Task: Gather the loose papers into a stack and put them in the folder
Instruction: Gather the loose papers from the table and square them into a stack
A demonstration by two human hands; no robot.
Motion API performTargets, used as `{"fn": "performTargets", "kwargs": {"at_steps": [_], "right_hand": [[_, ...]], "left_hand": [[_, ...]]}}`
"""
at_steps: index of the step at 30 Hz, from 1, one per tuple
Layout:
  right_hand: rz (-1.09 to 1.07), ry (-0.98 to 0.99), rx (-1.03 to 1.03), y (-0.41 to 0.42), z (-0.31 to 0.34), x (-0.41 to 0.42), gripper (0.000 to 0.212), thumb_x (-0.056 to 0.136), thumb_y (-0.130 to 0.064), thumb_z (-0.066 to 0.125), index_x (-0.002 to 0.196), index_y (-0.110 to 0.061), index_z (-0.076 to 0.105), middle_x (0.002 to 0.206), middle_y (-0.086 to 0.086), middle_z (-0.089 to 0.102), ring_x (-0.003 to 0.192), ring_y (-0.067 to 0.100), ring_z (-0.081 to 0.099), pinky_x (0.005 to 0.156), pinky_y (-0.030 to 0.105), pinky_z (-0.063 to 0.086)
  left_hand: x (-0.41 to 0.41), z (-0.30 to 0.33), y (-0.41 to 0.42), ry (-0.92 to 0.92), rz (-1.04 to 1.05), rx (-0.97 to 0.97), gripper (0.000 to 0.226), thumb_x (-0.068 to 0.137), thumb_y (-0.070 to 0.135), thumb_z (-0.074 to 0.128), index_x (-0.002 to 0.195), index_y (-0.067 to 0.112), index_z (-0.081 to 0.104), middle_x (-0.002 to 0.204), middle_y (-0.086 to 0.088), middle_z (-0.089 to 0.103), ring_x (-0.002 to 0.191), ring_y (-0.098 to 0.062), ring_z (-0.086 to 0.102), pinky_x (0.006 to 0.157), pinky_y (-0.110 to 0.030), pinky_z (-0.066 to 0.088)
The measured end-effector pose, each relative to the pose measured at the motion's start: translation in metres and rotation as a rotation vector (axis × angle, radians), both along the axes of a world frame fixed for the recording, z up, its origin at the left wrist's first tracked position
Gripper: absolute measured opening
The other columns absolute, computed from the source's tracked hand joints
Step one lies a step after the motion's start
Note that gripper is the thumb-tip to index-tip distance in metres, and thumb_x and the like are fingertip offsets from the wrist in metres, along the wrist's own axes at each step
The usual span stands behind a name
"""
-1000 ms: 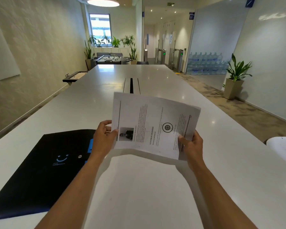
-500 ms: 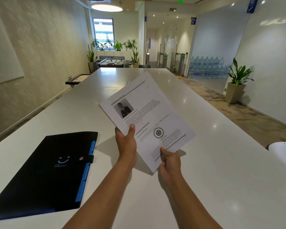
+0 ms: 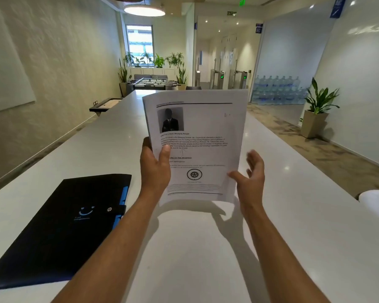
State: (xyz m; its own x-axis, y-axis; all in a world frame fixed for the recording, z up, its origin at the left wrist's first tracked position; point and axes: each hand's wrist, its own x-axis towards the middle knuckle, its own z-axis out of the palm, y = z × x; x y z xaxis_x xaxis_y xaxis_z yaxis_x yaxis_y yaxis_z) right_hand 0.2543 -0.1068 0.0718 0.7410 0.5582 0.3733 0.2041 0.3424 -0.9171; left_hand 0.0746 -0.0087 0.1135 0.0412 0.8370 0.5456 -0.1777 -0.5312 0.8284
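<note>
Right now the person is holding the stack of papers [image 3: 197,147] upright above the white table [image 3: 282,215], printed side facing the camera. The left hand [image 3: 154,169] is pinching the stack's left edge, thumb on the front sheet and fingers behind. The right hand [image 3: 251,178] is hovering at the lower right corner with its fingers spread and loose; only the thumb seems to be brushing the page, and motion blur is making that contact hard to confirm.

With one hand carrying the whole weight, the sheets are likely at risk of fanning apart or sliding out of alignment, since nothing is clamping the right side. A sheet could drop onto the table if the pinch loosens. The black folder [image 3: 59,230] is lying on the table to the left, well apart from the papers, its snap strap looking fastened, so it would need opening before anything goes in, and doing that one-handed could let the stack sag.

The stack's long axis is running nearly vertical, header and photo at the top, bottom edge pointing down toward the table
</note>
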Motion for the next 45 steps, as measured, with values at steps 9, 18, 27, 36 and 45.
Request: {"fn": "performTargets", "kwargs": {"at_steps": [9, 18, 27, 36, 45], "right_hand": [[0.204, -0.100, 0.044, 0.007, 0.016, -0.007, 0.035, 0.071, -0.005, 0.057, 0.101, -0.023, 0.056, 0.101, 0.002, 0.067, 0.087, 0.017, 0.068, 0.064, 0.021, 0.056], [0.139, -0.090, -0.032, 0.014, -0.036, -0.016, 0.037, 0.077, -0.008, 0.054, 0.104, -0.033, 0.052, 0.094, -0.016, 0.063, 0.089, 0.005, 0.064, 0.063, 0.016, 0.054], [0.017, -0.175, -0.067, 0.006, -0.069, -0.022, 0.025, 0.088, -0.031, 0.056, 0.107, -0.017, 0.048, 0.101, -0.012, 0.062, 0.087, -0.008, 0.061, 0.063, 0.010, 0.051], [0.024, -0.247, -0.141, 0.008, -0.057, -0.012, 0.028, 0.090, -0.028, 0.055, 0.114, -0.017, 0.045, 0.101, -0.017, 0.058, 0.086, -0.013, 0.060, 0.062, 0.006, 0.048], [0.090, -0.235, -0.535, 0.009, -0.065, 0.002, 0.042, 0.091, -0.017, 0.060, 0.130, -0.013, 0.045, 0.115, 0.005, 0.062, 0.091, 0.016, 0.058, 0.065, 0.015, 0.046]], "left_hand": [[0.003, -0.020, -0.005, 0.006, -0.038, -0.055, 0.013, 0.097, 0.016, 0.056, 0.105, 0.025, 0.051, 0.103, 0.000, 0.063, 0.094, -0.016, 0.066, 0.066, -0.016, 0.056], [0.006, -0.058, -0.009, 0.076, -0.026, -0.165, 0.025, 0.094, 0.013, 0.060, 0.113, 0.022, 0.048, 0.108, 0.001, 0.059, 0.094, -0.012, 0.061, 0.063, -0.008, 0.052], [0.006, -0.081, -0.013, 0.089, -0.014, -0.184, 0.027, 0.092, 0.016, 0.063, 0.114, 0.024, 0.049, 0.103, 0.007, 0.059, 0.094, -0.016, 0.062, 0.062, -0.011, 0.055], [0.003, -0.070, -0.002, 0.162, -0.028, -0.277, 0.031, 0.091, 0.017, 0.064, 0.116, 0.023, 0.046, 0.109, 0.000, 0.064, 0.089, -0.015, 0.068, 0.065, -0.025, 0.061], [0.000, -0.090, 0.011, 0.339, -0.134, -0.609, 0.030, 0.092, 0.008, 0.060, 0.110, 0.025, 0.043, 0.107, 0.001, 0.064, 0.084, -0.015, 0.067, 0.047, -0.020, 0.053]]}}
